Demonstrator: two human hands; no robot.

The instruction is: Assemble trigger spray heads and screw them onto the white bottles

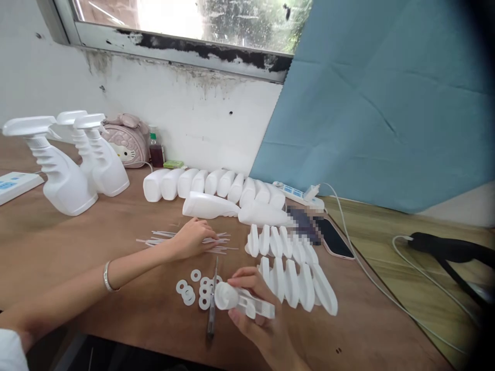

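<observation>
My right hand (259, 304) is closed around a white trigger spray head (247, 301), its round collar facing me. My left hand (197, 237) lies over a loose pile of thin white plastic tubes (162, 236), with its fingers bent down onto them; the fingertips are partly hidden. Between my hands and nearer me are several flat white ring washers (187, 294). A thin screwdriver-like tool (211, 309) lies just left of the spray head. Right of it, two rows of white trigger spray heads (292, 283) rest on the brown table.
White bottles (189, 183) lie in a row along the wall, with two more in front. Three upright spray bottles (67, 180) stand at left by a pink bag (126, 141) and a small dark bottle (157, 153). A phone (335, 239), power strip (297, 196) and white cable (359, 273) are at right.
</observation>
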